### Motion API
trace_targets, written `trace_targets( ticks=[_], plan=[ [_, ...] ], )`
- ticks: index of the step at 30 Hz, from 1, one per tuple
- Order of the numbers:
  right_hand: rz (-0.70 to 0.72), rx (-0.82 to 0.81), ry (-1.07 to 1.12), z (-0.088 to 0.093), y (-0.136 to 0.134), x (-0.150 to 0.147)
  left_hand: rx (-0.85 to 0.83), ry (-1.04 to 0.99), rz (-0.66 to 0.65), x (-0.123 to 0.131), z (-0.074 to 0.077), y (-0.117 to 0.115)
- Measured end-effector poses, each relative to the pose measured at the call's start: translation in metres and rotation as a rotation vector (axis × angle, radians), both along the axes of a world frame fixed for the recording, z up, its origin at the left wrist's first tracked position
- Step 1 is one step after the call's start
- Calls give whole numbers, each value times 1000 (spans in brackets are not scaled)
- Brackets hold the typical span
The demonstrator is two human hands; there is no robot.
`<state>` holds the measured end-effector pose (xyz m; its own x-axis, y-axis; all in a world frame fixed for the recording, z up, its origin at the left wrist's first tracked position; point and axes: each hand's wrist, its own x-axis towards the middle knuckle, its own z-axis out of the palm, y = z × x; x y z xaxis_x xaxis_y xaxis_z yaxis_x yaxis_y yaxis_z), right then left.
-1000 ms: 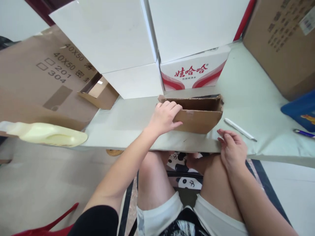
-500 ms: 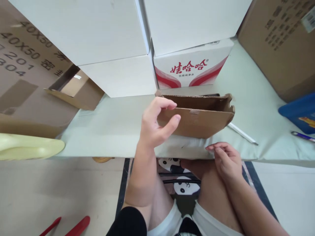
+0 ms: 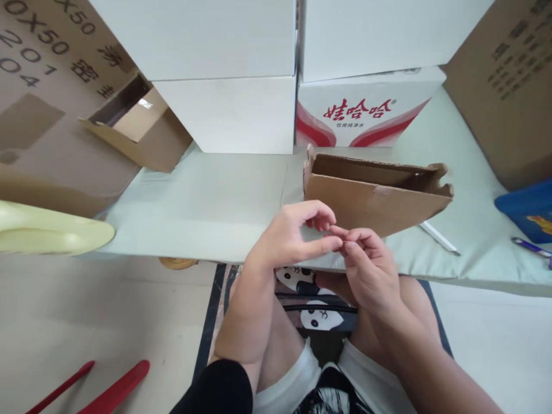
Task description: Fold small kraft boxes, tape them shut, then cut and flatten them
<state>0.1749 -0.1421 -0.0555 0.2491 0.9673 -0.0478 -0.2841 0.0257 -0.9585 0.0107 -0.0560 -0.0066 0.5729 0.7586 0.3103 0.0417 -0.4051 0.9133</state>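
Observation:
In front of the cardboard box, my two hands meet at their fingertips. My left hand (image 3: 297, 237) has its fingers curved and its thumb apart from them, with the thumb tip touching the right fingertips. Thumb and fingers of my right hand (image 3: 374, 267) are pinched together; whatever they hold, if anything, is too small to make out. Just behind the hands, the narrow open-topped cardboard box (image 3: 375, 201) stands on the pale green cloth (image 3: 224, 204). A white pencil-like stick (image 3: 440, 238) with a dark tip lies to its right.
White boxes (image 3: 241, 115) are stacked at the back, beside a red-and-white printed carton (image 3: 364, 112). Large cardboard cartons flank both sides, with a small open cardboard box (image 3: 149, 129) at left. A blue container (image 3: 528, 210) and a purple pen (image 3: 532, 247) lie at right.
My right hand has risen from near the cloth's front edge to meet the left. The left hand has moved right and down, away from the cardboard box's rim. The view has shifted slightly.

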Motion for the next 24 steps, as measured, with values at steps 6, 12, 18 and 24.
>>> trace_targets(
  ticks=[6, 12, 18, 24],
  plan=[
    [-28, 3, 52, -3, 10, -24, -220, 9, -156, -8, -11, 3],
    [-143, 149, -224, 0, 14, -34, -363, -122, -108, -16, -16, 7],
    [-81, 199, -571, 3, 12, -26, -467, -215, -101, -22, -23, 9],
    [-182, 203, -728, 3, 17, -17, -280, -79, -30, -18, -28, 13]
  ],
)
